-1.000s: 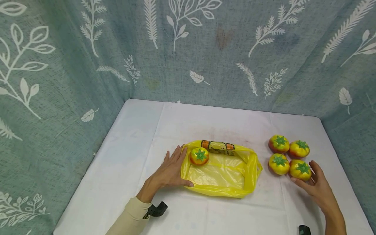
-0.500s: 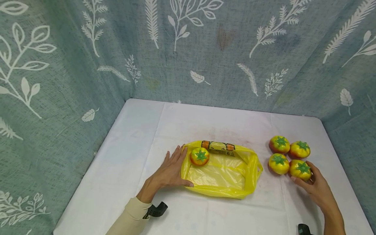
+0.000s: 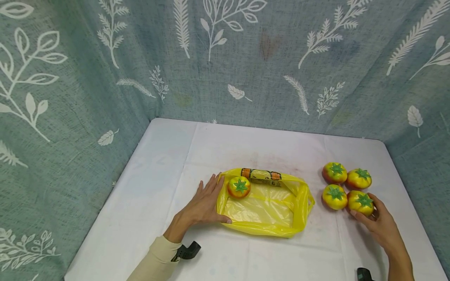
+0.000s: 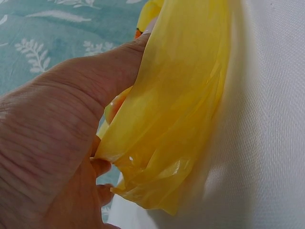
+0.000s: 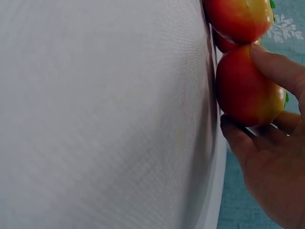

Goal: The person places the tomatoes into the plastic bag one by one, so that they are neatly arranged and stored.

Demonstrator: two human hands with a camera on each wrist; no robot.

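Observation:
A yellow plastic bag (image 3: 258, 230) lies spread open on the white table, with one toy tomato (image 3: 239, 187) at its far left corner. My left hand (image 3: 202, 205) rests on the bag's left edge, fingers spread and fairly straight; in the left wrist view the thumb reaches behind the plastic. Toward the right, my right hand (image 3: 381, 222) grips the nearest right toy tomato (image 3: 360, 203) of a cluster, thumb on one side and fingers on the other. In the right wrist view this tomato (image 5: 248, 88) shows its red underside, low by the cloth.
Beside the held tomato sit several like it: a front left tomato (image 3: 334, 197), a back left tomato (image 3: 334, 173) and a back right tomato (image 3: 358, 178). White cloth (image 3: 281, 261) covers the table. Patterned green-blue curtains (image 3: 218, 78) stand around its back and sides.
My right hand stays around the near right tomato, with that tomato and its front left neighbour shifting only slightly. The left hand and bag keep their places.

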